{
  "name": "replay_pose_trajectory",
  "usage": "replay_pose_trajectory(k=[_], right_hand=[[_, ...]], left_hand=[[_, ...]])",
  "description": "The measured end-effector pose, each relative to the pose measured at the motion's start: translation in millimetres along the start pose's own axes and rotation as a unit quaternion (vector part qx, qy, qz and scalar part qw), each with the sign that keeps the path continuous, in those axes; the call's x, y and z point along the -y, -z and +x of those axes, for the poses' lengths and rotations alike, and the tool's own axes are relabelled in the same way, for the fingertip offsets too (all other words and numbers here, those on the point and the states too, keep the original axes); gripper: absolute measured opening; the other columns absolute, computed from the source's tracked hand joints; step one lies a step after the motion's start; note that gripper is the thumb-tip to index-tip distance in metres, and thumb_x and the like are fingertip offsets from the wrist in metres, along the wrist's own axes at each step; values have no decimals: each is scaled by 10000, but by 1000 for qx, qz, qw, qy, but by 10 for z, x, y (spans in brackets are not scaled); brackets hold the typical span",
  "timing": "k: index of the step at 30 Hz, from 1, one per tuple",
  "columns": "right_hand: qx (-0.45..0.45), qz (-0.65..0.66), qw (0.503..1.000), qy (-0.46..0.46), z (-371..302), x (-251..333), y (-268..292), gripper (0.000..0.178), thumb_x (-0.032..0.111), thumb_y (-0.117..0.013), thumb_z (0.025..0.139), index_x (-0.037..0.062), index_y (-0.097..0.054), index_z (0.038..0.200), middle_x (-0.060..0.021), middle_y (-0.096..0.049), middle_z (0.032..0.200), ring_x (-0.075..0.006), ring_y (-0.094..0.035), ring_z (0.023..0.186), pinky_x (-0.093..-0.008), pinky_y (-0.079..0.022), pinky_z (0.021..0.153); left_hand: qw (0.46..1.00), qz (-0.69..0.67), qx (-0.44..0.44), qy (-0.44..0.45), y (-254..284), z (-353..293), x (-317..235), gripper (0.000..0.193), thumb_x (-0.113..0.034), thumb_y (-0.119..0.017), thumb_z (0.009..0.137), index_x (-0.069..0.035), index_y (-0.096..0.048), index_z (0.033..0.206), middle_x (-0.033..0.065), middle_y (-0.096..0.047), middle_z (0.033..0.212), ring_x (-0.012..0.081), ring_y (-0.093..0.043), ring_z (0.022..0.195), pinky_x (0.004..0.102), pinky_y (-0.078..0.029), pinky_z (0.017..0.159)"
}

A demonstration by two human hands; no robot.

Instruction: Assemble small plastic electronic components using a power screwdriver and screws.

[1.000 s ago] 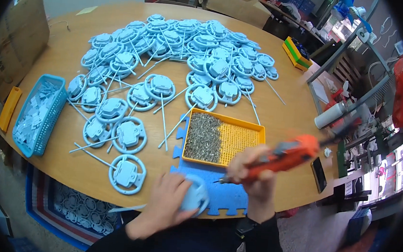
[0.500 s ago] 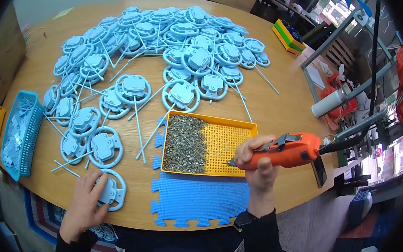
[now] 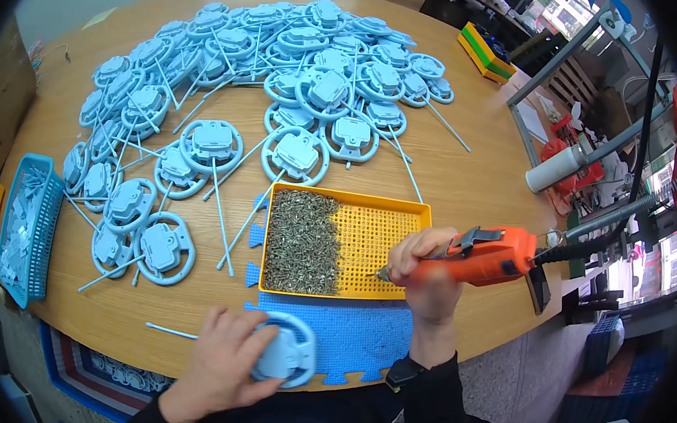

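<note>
I logged pale-blue plastic wheel-shaped pieces (image 3: 328,90) heaped across the upper frame; finished or not, I could not tell. A blue foam mat (image 3: 373,333) lay lower centre, partly under a yellow perforated plastic tray (image 3: 384,237). The right hand (image 3: 431,286) clasped a red-orange power screwdriver (image 3: 495,258); the left hand (image 3: 224,354) grasped one pale-blue wheel (image 3: 286,356), lower centre. Many small metal screws (image 3: 301,242) were left in the tray.

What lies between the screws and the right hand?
Bare perforated tray floor, with the screwdriver tip over it, in the head view.
</note>
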State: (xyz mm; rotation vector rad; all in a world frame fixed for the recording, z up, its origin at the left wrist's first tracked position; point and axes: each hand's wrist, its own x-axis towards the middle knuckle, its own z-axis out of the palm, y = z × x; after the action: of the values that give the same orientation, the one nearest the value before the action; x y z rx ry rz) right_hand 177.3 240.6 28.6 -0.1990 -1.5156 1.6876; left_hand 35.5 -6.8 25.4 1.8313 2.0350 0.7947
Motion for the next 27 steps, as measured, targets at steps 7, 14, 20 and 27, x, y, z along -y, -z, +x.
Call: replay_pose_trajectory(k=[7, 14, 20, 27], right_hand=[[-8, -5, 1000, 22, -17, 201, -139, 521, 528, -707, 814, 69, -499, 947, -32, -503, 679, -159, -508, 564, -286, -437, 512], [66, 27, 997, 20, -318, 375, -453, 589, 594, -655, 811, 48, -496, 969, -32, -523, 698, -155, -538, 563, -295, -468, 533], [81, 53, 995, -10, -486, 322, -554, 573, 532, -700, 801, 18, -516, 974, -46, -544, 714, -168, -563, 587, -313, -479, 554], [90, 53, 994, -13, -530, 320, -578, 543, 496, -717, 805, 14, -525, 963, -54, -549, 714, -173, -565, 596, -308, -474, 559]], left_hand=[[998, 15, -54, 20, -435, 288, -189, 617, -358, -806, 644, -60, -560, 1125, 128, -521, 1149, 316, -505, 1085, 524, -288, 1022], [998, 12, -50, 39, -480, 307, -170, 635, -381, -803, 647, -59, -544, 1129, 123, -508, 1167, 306, -484, 1114, 562, -235, 1054], [997, 7, -68, 39, -486, 275, -168, 652, -339, -822, 620, -33, -548, 1126, 122, -512, 1176, 299, -483, 1113, 579, -250, 1040], [997, 9, -70, 40, -514, 266, -174, 662, -344, -827, 609, -39, -555, 1130, 124, -518, 1191, 295, -483, 1121, 588, -239, 1059]])
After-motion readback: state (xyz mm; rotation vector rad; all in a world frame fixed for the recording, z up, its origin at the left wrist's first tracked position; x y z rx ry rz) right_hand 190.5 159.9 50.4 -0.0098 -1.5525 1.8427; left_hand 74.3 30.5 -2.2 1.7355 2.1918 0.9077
